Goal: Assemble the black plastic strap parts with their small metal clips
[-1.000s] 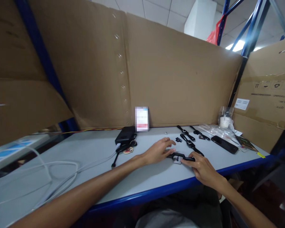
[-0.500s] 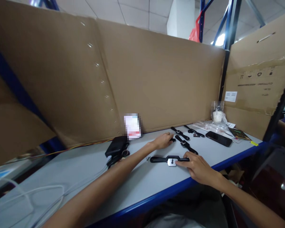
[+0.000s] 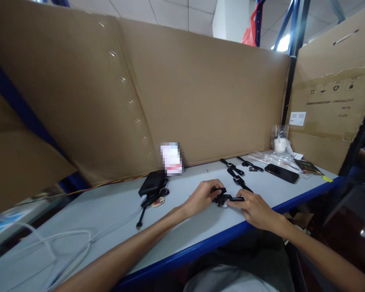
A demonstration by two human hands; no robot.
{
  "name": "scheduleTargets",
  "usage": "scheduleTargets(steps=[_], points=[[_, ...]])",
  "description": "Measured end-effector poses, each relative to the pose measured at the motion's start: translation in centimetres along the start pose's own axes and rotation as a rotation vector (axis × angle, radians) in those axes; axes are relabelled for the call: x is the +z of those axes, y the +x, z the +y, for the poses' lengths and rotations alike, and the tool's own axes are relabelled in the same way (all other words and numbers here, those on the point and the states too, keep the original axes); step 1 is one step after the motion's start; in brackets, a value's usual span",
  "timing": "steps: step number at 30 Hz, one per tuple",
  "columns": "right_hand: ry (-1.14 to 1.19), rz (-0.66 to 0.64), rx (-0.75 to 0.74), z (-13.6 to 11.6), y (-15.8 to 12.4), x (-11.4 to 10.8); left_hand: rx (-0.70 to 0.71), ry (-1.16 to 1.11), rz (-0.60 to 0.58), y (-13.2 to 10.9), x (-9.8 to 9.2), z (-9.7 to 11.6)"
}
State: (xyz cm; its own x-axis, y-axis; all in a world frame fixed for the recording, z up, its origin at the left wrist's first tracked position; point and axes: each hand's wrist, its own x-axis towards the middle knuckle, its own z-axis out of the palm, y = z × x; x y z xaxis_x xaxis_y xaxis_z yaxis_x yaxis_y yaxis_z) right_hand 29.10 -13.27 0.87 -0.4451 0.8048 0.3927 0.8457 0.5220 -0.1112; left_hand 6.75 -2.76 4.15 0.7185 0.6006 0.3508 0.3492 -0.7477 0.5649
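Observation:
A black spokeshave [image 3: 237, 199] with a silver blade [image 3: 225, 205] lies on the near part of the table. My right hand [image 3: 257, 209] is closed on its right handle, fingertips beside the blade. Over the middle of the tool, my left hand [image 3: 205, 194] pinches a small black cap piece [image 3: 220, 200] against the blade. The fingers partly cover that piece, so I cannot tell how it sits. Farther back lie more black spokeshaves, one [image 3: 238, 179] close beyond my right hand and another [image 3: 232, 166] behind it.
A small silver screw [image 3: 206, 171] lies behind my left hand. At the right are a black phone [image 3: 281, 173], clear plastic bags [image 3: 269, 157] and a bagged white cup [image 3: 280, 145]. A black box-shaped device [image 3: 153, 183] with cables stands left. Cardboard walls [image 3: 207, 101] enclose the table's back.
My left hand has come from the back of the table toward me, bringing the small black piece onto the spokeshave's blade. My right hand stays at the handle.

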Motion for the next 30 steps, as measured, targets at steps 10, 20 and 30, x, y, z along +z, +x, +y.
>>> scheduleTargets(steps=[10, 20, 30], points=[[0.013, 0.037, -0.02, 0.5, 0.0, 0.4, 0.004, 0.083, -0.014, -0.4, 1.6, -0.6], [0.041, 0.053, -0.011, 0.5, -0.1, 0.2, -0.032, 0.322, -0.135, 0.2, 0.8, -0.7], [0.026, 0.109, -0.029, 0.6, -0.1, 0.6, 0.028, 0.071, -0.187, 0.4, 0.1, -1.8]])
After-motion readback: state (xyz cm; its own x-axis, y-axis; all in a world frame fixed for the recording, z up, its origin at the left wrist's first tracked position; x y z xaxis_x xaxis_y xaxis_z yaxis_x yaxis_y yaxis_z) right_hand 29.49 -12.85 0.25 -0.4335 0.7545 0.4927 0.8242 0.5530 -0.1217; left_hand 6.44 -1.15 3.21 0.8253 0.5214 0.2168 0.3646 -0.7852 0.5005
